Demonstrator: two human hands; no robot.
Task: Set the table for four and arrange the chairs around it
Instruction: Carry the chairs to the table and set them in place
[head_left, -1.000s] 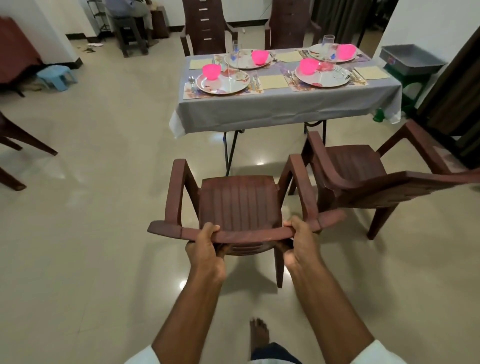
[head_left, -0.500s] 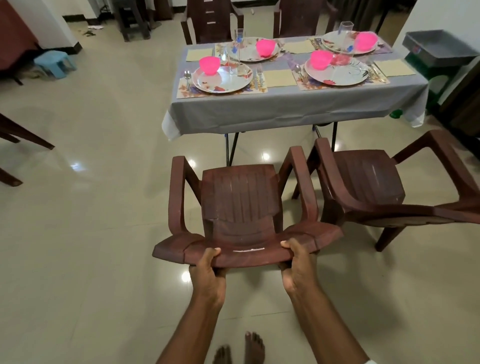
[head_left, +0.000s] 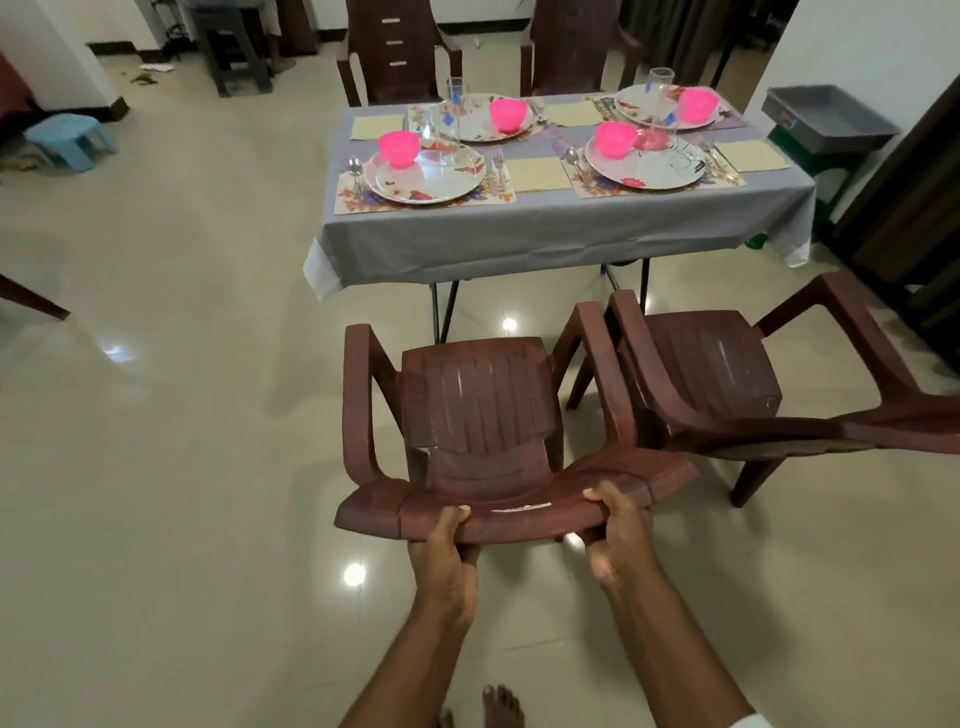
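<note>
1. Left hand (head_left: 448, 551) and right hand (head_left: 613, 540): each grip is closed on the top edge of the backrest of the brown chair (head_left: 480, 415), thumbs on top, fingers curled under.
2. Brown chair: faces the desk (head_left: 545, 234), its seat short of the near edge of the grey tablecloth.
3. Second chair (head_left: 722, 374): stands just beside the held chair on the right; the two nearest armrests are close together, contact cannot be told.
4. Desk: carries four plates, each with a pink bowl (head_left: 399, 148), plus glasses, cutlery and mats.
5. Two more chairs (head_left: 397, 49) stand at the far side.
6. Surroundings: a blue stool (head_left: 70, 139) at far left, a grey bin (head_left: 826, 117) at right.
</note>
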